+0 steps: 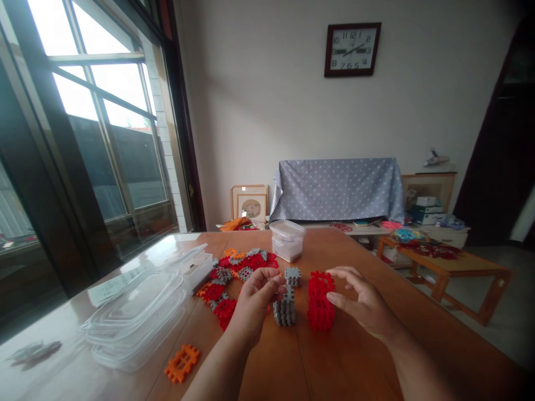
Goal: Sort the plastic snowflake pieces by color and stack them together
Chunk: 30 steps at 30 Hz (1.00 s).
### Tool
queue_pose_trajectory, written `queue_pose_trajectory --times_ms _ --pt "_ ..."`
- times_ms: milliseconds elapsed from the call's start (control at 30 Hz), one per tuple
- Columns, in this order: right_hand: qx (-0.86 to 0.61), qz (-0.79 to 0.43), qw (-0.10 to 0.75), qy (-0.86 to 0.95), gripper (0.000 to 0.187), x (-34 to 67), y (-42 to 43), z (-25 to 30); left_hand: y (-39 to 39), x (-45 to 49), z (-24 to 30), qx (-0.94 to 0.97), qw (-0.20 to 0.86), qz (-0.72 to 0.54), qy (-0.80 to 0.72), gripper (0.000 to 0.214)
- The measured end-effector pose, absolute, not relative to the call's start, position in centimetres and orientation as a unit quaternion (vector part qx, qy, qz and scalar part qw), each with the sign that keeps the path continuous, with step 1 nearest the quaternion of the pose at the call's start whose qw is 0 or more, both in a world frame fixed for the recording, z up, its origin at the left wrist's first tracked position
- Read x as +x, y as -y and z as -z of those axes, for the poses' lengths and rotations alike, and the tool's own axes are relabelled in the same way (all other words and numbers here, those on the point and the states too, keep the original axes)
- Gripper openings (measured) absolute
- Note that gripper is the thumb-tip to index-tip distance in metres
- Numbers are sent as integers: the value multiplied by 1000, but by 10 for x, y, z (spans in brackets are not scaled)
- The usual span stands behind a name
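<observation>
My left hand (259, 295) is closed in a pinch, its fingertips at the upper left edge of a stack of grey interlocking plastic pieces (285, 313). Whatever lies between those fingertips, if anything, I cannot make out. Just behind that stack is a smaller grey stack (293, 275). To the right stands a taller stack of red interlocking pieces (321, 305). My right hand (364, 303) is beside it, thumb and fingers apart, with the thumb tip at the red stack's right edge. Left of my left hand spreads a pile of red, grey and orange pieces (217, 292).
A lone orange piece (183, 363) lies near the table's front. Clear plastic lids and boxes (137, 317) occupy the left side. A lidded clear container (287, 243) stands at the back of the wooden table (355, 373). Beyond is a low wooden bench (455, 264).
</observation>
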State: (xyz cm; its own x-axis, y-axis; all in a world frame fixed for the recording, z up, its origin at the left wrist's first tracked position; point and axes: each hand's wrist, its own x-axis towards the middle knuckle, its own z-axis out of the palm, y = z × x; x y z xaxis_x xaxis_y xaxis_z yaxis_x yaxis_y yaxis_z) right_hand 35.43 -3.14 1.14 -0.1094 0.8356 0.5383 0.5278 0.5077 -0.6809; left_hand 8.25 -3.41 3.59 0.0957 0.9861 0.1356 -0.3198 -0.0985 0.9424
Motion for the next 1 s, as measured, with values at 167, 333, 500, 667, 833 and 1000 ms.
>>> queue_pose_trajectory --times_ms 167,333,500,667,833,1000 --pt "-486 -207 402 748 47 369 23 -3 20 61 -27 466 528 -594 -389 36" --pt "-491 -226 368 757 45 370 19 5 9 50 -19 443 516 -612 -403 35" --pt "-495 -231 373 750 45 370 17 11 5 47 -16 441 513 -608 -415 37" --pt "-486 -245 402 736 52 371 18 12 1 42 -14 443 503 -610 -422 38" --pt "-517 -211 419 716 48 372 10 18 -10 24 -11 454 447 -619 -459 34" --pt "-516 -200 454 698 43 366 1 28 -24 3 0 501 304 -573 -573 24"
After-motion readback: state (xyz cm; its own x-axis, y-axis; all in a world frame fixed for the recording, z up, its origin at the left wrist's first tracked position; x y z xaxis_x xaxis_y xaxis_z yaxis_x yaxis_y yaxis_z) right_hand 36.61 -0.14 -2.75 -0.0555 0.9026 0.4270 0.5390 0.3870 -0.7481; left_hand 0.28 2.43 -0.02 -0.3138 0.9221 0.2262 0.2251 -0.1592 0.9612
